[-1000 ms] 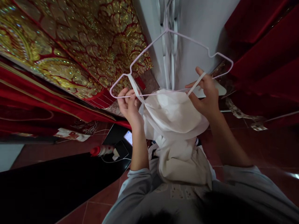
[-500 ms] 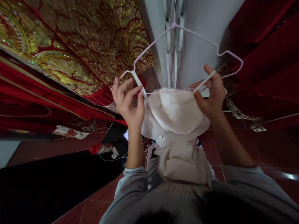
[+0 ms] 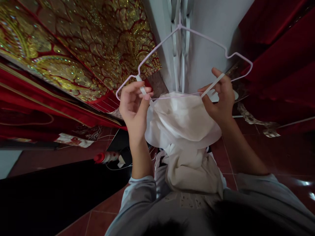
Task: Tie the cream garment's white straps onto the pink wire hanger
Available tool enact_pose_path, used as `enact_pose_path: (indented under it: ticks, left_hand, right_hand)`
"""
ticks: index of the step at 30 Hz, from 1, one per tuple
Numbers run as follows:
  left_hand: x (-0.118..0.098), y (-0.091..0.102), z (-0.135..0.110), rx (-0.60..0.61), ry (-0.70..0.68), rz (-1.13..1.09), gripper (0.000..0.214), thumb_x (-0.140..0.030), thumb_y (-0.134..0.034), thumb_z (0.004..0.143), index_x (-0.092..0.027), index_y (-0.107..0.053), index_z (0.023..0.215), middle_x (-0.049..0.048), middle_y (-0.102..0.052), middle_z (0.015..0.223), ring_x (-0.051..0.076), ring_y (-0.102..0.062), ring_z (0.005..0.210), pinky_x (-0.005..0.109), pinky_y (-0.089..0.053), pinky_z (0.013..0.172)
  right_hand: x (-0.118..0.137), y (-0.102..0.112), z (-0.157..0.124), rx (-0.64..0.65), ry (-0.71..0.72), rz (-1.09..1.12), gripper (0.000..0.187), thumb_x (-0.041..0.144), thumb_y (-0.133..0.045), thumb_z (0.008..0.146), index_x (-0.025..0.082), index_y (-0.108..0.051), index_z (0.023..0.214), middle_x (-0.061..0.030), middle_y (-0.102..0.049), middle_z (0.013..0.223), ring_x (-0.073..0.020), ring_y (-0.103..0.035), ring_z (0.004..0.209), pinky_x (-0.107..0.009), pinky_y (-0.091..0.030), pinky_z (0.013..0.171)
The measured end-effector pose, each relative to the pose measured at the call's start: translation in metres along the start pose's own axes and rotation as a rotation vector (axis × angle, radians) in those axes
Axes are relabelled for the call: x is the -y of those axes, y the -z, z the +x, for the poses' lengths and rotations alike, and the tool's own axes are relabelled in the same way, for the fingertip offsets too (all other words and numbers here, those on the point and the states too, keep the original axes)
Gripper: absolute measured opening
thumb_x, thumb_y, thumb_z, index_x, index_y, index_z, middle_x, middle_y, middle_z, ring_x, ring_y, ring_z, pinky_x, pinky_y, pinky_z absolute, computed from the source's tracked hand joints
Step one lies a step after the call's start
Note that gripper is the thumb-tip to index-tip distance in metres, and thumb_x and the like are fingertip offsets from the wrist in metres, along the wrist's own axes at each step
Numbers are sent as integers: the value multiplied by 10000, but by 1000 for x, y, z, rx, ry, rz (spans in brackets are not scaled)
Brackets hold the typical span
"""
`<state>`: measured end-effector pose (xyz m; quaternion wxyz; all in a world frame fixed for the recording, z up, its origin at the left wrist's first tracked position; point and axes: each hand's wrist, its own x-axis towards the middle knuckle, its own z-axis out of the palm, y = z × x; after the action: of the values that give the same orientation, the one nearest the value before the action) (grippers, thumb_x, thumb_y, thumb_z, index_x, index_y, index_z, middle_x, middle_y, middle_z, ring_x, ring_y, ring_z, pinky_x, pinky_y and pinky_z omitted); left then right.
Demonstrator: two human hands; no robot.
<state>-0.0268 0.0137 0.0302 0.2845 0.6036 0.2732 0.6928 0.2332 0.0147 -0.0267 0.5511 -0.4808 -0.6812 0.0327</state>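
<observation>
A gold-sequined garment [image 3: 98, 42] hangs beyond and left of the left fingers [image 3: 133, 86]; nearer the wearer than these sits a red-capped bottle [image 3: 108, 157]. Dark red fabric [image 3: 283, 62] hangs right of the right fingers [image 3: 217, 70].

Pink hanger [image 3: 157, 46] — lower bar partly hidden (behind left hand [image 3: 134, 106]).

The light is dim; sequins [image 3: 98, 42] glitter left of the fingers [image 3: 142, 108]. Right of and below them, glare spots the floor [image 3: 305, 182]. Wide-angle stretching distorts the outer edges.
</observation>
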Motion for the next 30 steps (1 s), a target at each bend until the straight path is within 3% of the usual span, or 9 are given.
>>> enact_pose_path:
  ticks: [3,6,8,10,14,19,26,28,30]
  left_hand:
    - [3,21,12,-17,-16,-156,322,-325,-819,899,-309,-730,1208,14,-772,1201,206,-760,1060,385,-611,1016]
    - [15,69,24,-130,-89,-149,323,-356,-734,928,-413,-711,1245,-83,-725,1376,208,-608,1418,361,-493,1216]
    - [25,95,26,-175,-30,-55,282,-338,-634,996,-437,-705,1250,-119,-690,1438,238,-441,1560,412,-393,1295]
    - [32,101,21,-221,57,-25,289,-295,-618,997,-414,-725,1238,-97,-712,1407,262,-477,1535,450,-392,1288]
    - [28,55,2,-116,375,-137,278,-364,-747,925,-220,-738,1162,91,-785,1222,286,-741,1218,482,-525,1163]
    - [9,0,-8,-169,448,-265,197,-417,-695,987,-229,-651,1023,27,-708,828,223,-771,951,371,-599,954]
    - [10,-7,-7,-164,349,-446,138,-284,-737,923,-221,-622,881,-55,-434,583,163,-655,668,280,-563,762]
    - [12,-9,-7,-182,321,-460,156,-289,-754,903,-221,-617,872,-62,-412,571,158,-622,632,279,-550,733]
    - [14,-12,-7,-211,319,-440,193,-319,-769,892,-227,-601,872,-68,-382,564,160,-590,609,283,-540,716]
  right_hand:
    - [-1,-2,0,-14,3,36,619,488,-595,974,375,-386,1546,-115,-667,1410,-298,-748,1068,-623,-521,1117]
    - [-3,1,2,-19,-8,66,636,508,-621,958,385,-392,1539,-111,-676,1392,-280,-759,1012,-572,-577,1051]
    - [-6,5,4,-19,-19,82,667,513,-657,937,400,-389,1536,-102,-678,1391,-274,-764,1000,-544,-601,1014]
    - [-7,9,6,-9,-22,104,682,501,-689,921,423,-392,1530,-89,-665,1409,-278,-769,1010,-523,-615,979]
    - [-2,5,3,34,-18,108,678,494,-673,933,431,-375,1538,-95,-639,1437,-308,-766,1069,-543,-595,984]
    - [8,-4,-3,40,12,67,668,559,-621,960,383,-356,1547,-123,-661,1366,-294,-753,1033,-565,-594,1000]
    - [-51,29,3,-496,10,100,605,539,-726,924,328,-475,1432,-121,-636,1267,-334,-671,1212,-563,-531,1067]
    - [-68,38,6,-534,-43,132,582,547,-772,886,290,-542,1355,-136,-648,1238,-344,-655,1225,-582,-506,1082]
    - [-71,44,12,-444,-106,186,551,561,-812,845,282,-604,1272,-137,-685,1194,-327,-683,1143,-573,-534,1019]
